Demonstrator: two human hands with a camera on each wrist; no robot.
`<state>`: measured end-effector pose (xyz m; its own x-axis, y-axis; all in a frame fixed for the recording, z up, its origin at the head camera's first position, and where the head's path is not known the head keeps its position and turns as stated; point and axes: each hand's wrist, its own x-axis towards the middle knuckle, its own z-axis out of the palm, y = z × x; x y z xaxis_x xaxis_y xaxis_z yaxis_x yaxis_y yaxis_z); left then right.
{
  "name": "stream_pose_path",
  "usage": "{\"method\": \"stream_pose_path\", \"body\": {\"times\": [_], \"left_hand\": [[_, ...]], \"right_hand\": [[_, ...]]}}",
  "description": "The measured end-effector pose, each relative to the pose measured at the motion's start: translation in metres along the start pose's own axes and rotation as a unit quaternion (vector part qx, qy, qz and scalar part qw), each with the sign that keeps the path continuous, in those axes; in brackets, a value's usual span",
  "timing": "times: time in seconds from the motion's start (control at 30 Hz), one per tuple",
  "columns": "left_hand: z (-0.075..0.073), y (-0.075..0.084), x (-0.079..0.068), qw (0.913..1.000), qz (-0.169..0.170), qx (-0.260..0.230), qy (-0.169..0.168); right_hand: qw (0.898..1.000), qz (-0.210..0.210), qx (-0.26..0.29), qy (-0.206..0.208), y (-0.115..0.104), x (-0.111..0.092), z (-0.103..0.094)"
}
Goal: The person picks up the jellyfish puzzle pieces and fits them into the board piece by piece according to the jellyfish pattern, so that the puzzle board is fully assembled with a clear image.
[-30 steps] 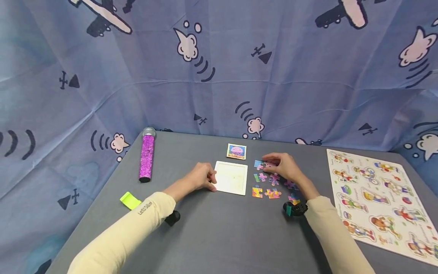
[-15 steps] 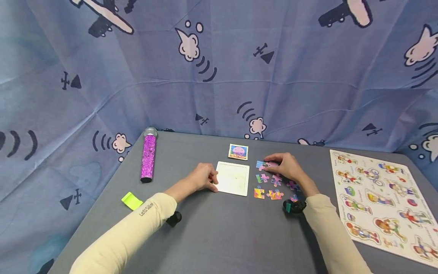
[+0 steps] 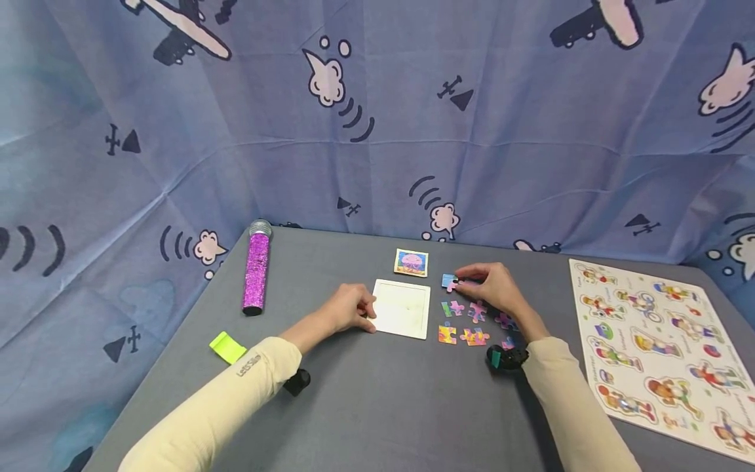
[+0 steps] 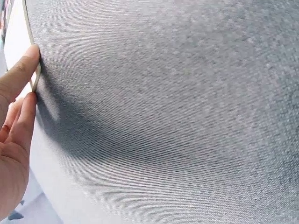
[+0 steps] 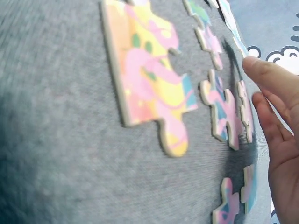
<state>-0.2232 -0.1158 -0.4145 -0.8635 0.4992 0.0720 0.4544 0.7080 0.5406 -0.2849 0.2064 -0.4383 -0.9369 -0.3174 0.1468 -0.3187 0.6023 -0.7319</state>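
Two hands at a small jigsaw: one on the tray, one at a puzzle piece

A blue-and-pink puzzle piece [image 3: 448, 280] lies at the far-left end of the loose pieces, just right of the white puzzle tray [image 3: 401, 309]. The right hand [image 3: 492, 286] has its thumb and finger bent at the piece's right side; whether they pinch it or merely touch it, I cannot tell. The left hand [image 3: 348, 307] pinches the tray's left edge near a corner.

The piece looks thin, light and stiff, probably card or thin wood. Its flat sides should suit a fingertip hold better than the narrow tabs, which might bend or chip. The tray also seems light and rigid, likely to slide if nudged; its rim offers the hold.

Nearer the person lies a yellow-and-pink corner piece [image 5: 149, 70]. Beyond the tray sits a jellyfish picture card [image 3: 411, 262]. Farther out are a purple sequinned microphone [image 3: 256, 274], left, and a cartoon-figure board [image 3: 660, 354], right, all on a gray tabletop [image 3: 389, 406].
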Motion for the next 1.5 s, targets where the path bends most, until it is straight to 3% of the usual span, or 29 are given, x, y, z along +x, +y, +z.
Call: {"method": "stream_pose_path", "body": {"times": [0.2,0.53,1.07,1.5], "left_hand": [[0.000,0.000,-0.002,0.9999,-0.006,-0.009,-0.002],[0.001,0.000,-0.002,0.9998,-0.016,-0.014,-0.001],[-0.002,0.010,0.002,0.9982,-0.058,-0.007,-0.009],[-0.002,0.012,0.004,0.9985,-0.052,0.016,-0.009]], "right_hand": [[0.997,0.026,0.071,0.002,-0.006,-0.003,-0.003],[0.994,0.049,0.092,-0.031,-0.012,-0.007,-0.005],[0.984,0.068,0.160,-0.034,-0.031,-0.008,0.026],[0.978,0.057,0.195,-0.040,-0.037,-0.001,0.046]]}}
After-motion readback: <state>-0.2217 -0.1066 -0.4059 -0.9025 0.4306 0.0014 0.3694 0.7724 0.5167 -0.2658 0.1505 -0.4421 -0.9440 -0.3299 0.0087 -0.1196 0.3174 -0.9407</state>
